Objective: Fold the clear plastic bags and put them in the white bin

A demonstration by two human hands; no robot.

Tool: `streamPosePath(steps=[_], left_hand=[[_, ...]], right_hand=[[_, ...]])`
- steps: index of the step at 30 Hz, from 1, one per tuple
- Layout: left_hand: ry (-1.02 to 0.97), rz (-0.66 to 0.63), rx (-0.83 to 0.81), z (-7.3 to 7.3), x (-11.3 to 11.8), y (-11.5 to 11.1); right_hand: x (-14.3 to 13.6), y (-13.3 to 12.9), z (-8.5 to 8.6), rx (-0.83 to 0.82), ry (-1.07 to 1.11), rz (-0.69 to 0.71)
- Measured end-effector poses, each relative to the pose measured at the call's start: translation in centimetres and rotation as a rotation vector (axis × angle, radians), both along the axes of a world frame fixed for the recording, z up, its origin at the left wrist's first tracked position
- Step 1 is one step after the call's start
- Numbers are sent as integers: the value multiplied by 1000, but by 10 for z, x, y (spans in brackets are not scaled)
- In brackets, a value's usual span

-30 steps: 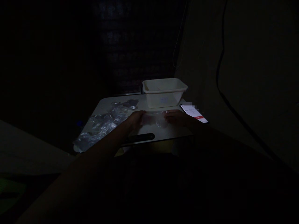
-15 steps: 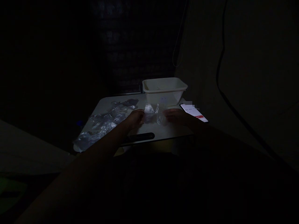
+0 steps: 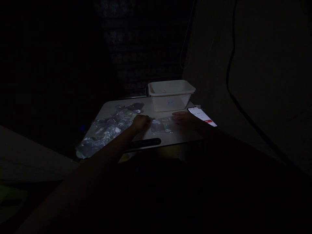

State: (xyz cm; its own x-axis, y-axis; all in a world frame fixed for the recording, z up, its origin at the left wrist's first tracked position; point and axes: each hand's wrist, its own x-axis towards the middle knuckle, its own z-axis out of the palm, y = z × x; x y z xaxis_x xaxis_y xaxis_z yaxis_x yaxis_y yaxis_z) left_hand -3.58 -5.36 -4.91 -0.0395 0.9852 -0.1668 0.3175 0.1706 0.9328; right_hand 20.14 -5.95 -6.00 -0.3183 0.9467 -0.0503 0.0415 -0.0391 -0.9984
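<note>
The scene is very dark. A clear plastic bag (image 3: 161,125) is stretched between my two hands, low over the white table (image 3: 180,138). My left hand (image 3: 141,121) is closed on its left edge. At its right edge my right hand (image 3: 181,117) pinches the plastic, with its fingers partly lost in shadow. More crumpled clear bags (image 3: 108,130) lie in a loose pile on the table's left side, beside my left forearm.
Behind my hands stands a white plastic tub (image 3: 172,97). A lit phone (image 3: 202,116) lies at the table's right edge. The table has a dark handle slot (image 3: 147,142) at its front. A dark cable (image 3: 229,78) hangs along the right wall.
The bag between my hands has been lowered and now looks flatter and more spread out. My left hand has closed more tightly; both hands remain in nearly the same place.
</note>
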Motion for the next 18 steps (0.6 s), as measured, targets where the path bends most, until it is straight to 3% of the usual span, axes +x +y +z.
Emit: streamPosePath(steps=[4,7,12,15,18], left_hand=[[223,-99,342,-5,-3,-1],[268,-286,431,-11,4,-9],[546,-436,380,-20,17,-28],[728,-499,355,-21,18,-35],[872,-549,372,-20,18,-39]], right_hand=[[-7,3,1,168,-229,-270],[-22,3,1,421,-508,-372],[-62,-9,-6,718,-763,-91],[-81,-17,-11,786,-913,33],[-89,-22,-14,802,-1040,69]])
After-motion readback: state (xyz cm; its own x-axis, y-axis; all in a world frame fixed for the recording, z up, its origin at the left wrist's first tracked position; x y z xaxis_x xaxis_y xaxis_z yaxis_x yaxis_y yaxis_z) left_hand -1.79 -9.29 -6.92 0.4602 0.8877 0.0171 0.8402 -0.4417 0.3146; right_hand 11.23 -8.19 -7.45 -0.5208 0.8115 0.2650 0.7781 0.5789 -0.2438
